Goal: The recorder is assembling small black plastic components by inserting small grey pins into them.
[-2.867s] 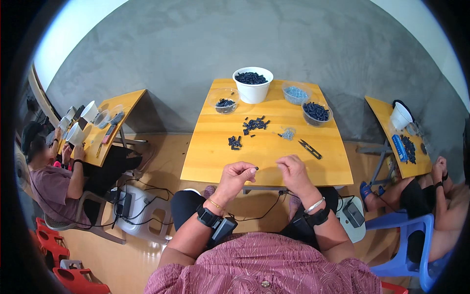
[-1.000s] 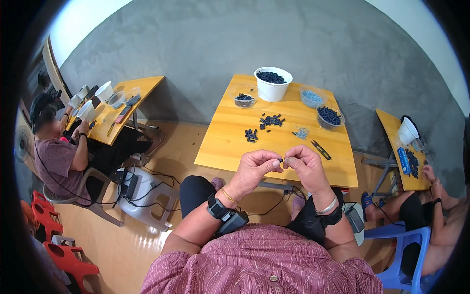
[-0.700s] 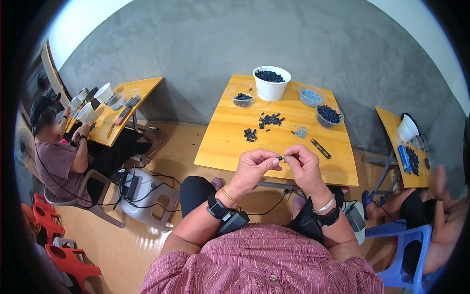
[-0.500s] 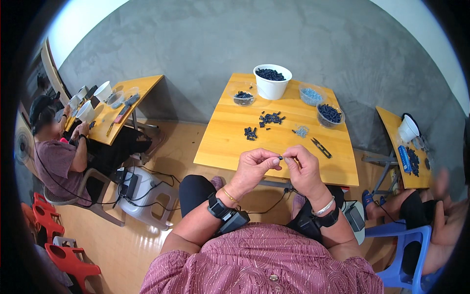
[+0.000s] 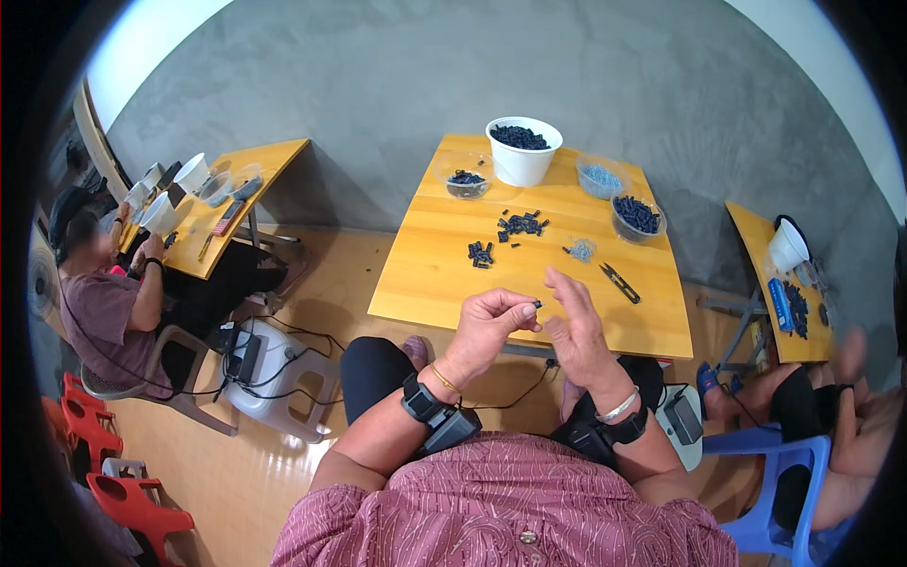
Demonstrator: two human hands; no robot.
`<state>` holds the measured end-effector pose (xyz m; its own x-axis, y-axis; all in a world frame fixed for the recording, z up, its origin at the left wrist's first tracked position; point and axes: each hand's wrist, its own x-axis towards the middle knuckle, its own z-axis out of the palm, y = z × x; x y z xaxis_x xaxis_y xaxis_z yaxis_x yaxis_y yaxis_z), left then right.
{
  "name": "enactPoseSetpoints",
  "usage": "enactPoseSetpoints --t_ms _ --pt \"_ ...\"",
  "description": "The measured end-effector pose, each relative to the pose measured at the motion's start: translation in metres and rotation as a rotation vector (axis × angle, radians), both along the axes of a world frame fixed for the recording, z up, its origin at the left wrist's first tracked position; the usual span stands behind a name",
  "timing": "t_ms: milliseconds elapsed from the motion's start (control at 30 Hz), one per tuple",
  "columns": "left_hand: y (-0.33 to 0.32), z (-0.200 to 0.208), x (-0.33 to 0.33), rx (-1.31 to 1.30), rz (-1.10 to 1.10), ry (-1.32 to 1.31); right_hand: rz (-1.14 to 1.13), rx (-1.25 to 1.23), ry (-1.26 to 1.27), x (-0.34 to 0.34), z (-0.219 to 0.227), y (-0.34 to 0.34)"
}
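Observation:
Between thumb and forefinger, my left hand [image 5: 493, 323] pinches a small black plastic piece [image 5: 538, 304], just past the table's front edge. My right hand [image 5: 578, 331] is beside it, fingers stretched and apart, with nothing visible in it. On the wooden table [image 5: 425, 283] ahead lie two loose groups of black pieces, a larger pile [image 5: 521, 225] and a smaller pile [image 5: 480, 254]. To their right are a little heap of pale grey-blue bits [image 5: 581, 250] and black thread snips [image 5: 620, 283].
At the table's back stand a white tub [image 5: 522, 167] of black pieces and clear bowls, one holding light-blue bits [image 5: 601, 180], another black pieces [image 5: 637, 217]. A person [image 5: 118, 293] works at a left table. A blue chair [image 5: 779, 472] and another person are at right.
My right hand has let go of the small piece and opened, its fingers now stretched upward. My left hand keeps its pinch in nearly the same place.

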<state>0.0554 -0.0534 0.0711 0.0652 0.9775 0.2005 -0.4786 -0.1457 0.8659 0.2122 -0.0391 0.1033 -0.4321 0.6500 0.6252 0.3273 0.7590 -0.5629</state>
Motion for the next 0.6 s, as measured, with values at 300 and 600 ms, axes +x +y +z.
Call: enactPoseSetpoints --t_ms 300,600 --pt "0.013 -0.026 -0.014 -0.138 0.029 0.011 -0.139 0.043 -0.098 0.000 -0.032 0.047" --pt "0.031 -0.049 -0.034 -0.206 0.041 -0.027 -0.451 0.046 -0.464 0.028 -0.067 0.172"
